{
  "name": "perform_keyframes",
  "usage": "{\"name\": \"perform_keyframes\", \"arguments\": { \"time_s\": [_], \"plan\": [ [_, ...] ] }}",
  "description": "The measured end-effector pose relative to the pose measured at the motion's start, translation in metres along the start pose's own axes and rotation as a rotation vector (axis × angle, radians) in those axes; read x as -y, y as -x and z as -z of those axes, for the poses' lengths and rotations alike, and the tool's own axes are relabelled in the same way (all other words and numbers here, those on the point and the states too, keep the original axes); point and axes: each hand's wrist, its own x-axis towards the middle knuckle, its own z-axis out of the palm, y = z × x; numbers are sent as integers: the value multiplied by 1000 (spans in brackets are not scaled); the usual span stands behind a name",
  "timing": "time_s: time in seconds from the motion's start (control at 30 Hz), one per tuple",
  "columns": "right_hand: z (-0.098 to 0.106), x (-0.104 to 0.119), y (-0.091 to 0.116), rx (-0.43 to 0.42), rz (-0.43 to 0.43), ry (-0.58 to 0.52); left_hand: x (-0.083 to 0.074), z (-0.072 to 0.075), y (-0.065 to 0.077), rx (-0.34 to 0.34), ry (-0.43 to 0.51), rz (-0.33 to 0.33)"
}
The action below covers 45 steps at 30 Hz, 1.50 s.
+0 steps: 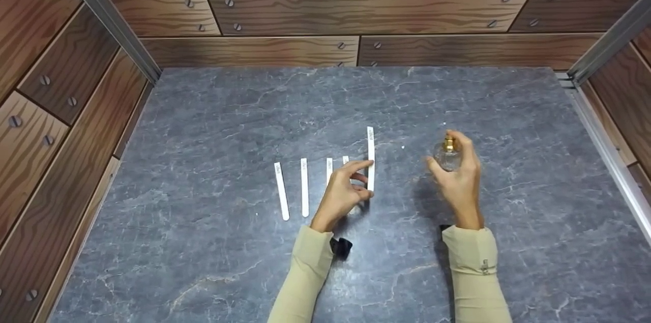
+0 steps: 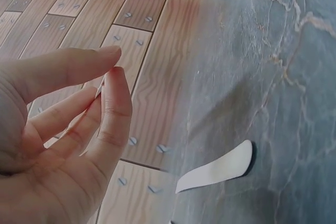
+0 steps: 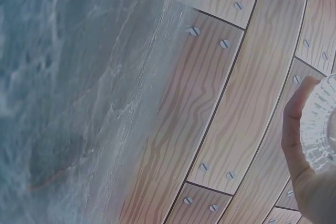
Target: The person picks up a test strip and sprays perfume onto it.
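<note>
Between thumb and fingers my left hand (image 1: 339, 192) pinches a white paper test strip (image 1: 371, 142), upright in the head view with small print at its far end. My right hand (image 1: 462, 183) grips a clear glass perfume bottle (image 1: 447, 160) with a gold spray top, the index finger on the top. Ridged glass shows on the bottle (image 3: 317, 121) in the right wrist view. Bottle and strip are apart, the bottle to the right. More strips lie left of the held one; my left hand partly covers two of them. One loose strip (image 2: 218, 170) shows in the left wrist view.
The grey marbled tabletop (image 1: 218, 109) carries a row of strips, including a leftmost strip (image 1: 281, 191) and another strip (image 1: 304, 188) beside it. Wood-patterned walls (image 1: 285, 10) close in the back and sides. A metal rail (image 1: 610, 150) runs along the right edge.
</note>
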Motion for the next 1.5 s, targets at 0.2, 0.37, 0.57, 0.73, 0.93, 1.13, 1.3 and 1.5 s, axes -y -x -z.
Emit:
{"name": "perform_keyframes", "arguments": {
  "time_s": [0.2, 0.37, 0.57, 0.73, 0.93, 1.13, 1.3, 1.5],
  "plan": [
    [4, -3, 0, -13, 11, -3, 2, -3, -5, 8, 30, 12],
    [3, -1, 0, -9, 14, 13, 3, -2, -8, -3, 50, 40],
    [0, -2, 1, -8, 32, 2, 7, -5, -13, -14, 58, 62],
    [-2, -1, 2, -12, 28, 0, 10, -8, -15, -21, 33, 71],
    [-2, -3, 2, -7, 18, -9, 14, -10, -18, -24, 48, 81],
    [-1, -6, 2, -4, 18, -26, 17, -13, -22, -19, 79, 98],
    [0, -2, 1, 13, 26, -29, 18, -14, -23, 5, 45, 131],
    [2, 0, 0, 17, 36, -40, 17, -21, -26, 4, 51, 144]
  ]
}}
